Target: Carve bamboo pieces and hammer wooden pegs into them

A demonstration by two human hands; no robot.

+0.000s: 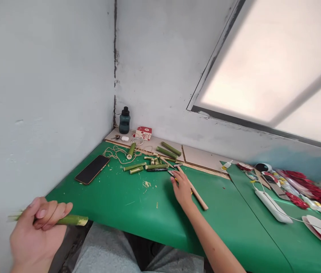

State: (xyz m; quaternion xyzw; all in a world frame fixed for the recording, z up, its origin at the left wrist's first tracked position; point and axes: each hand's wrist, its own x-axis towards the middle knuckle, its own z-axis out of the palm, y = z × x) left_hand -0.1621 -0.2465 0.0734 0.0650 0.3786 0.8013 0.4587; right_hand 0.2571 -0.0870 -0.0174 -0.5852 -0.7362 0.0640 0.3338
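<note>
My left hand (42,223) is wrapped around a green bamboo stick (73,220) with a frayed far-left end, held off the table's left front edge. Over the table, my right hand (182,185) has its fingers curled down on a utility knife (171,173); its blade tip and bits of yellow show, the rest is hidden under the palm. Right beside that hand lies a hammer with a wooden handle (198,195). Just beyond are several cut bamboo pieces (157,166) and a black pen (157,170). Pale shavings (146,184) are scattered nearby.
A phone (92,169) lies at left, twine (115,153) behind it. A water bottle (124,121) and a red-and-white box (143,132) stand by the wall. To the right are a glue bottle (227,165), a white power strip (272,206) and red craft materials (296,199).
</note>
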